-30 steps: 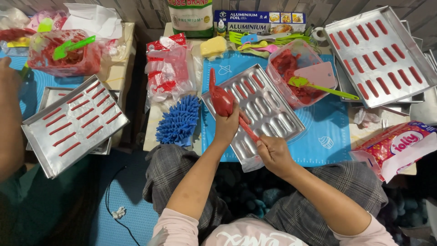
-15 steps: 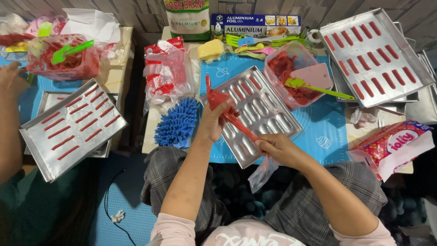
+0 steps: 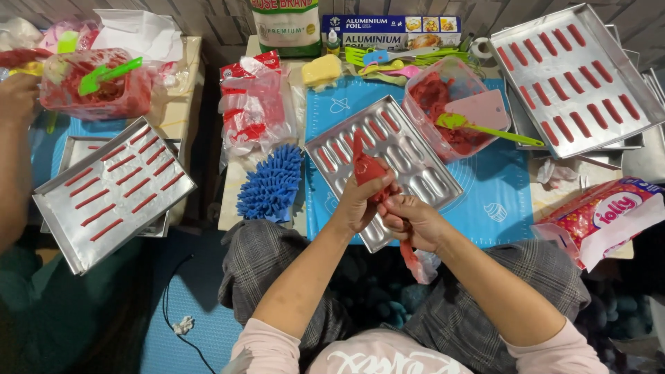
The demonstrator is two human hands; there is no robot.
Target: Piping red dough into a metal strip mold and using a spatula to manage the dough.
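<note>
Two hands meet over the near edge of a tilted metal mould tray [image 3: 385, 168]: the left hand [image 3: 361, 205] is wrapped around the body of a red piping bag [image 3: 367, 168] whose tip points toward twelve o'clock into the tray, and the right hand [image 3: 414, 220] is closed on the bag's twisted tail just beside it. Most of the tray's oval hollows look bare and shiny; whether any near the tip hold paste I cannot tell, so the filling seems barely begun. At one o'clock a clear tub [image 3: 450, 111] holds red paste with a pink scraper and a green spatula [image 3: 485, 128] resting in it. At two o'clock a flat tray [image 3: 582, 76] already carries rows of red piped sticks. At nine o'clock another flat tray [image 3: 111, 190] also carries red sticks, beside another person's arm. At ten o'clock a second tub [image 3: 93, 86] of red paste stands. A blue bristly mitt [image 3: 271, 183] lies on the desk's edge left of the mould tray.
</note>
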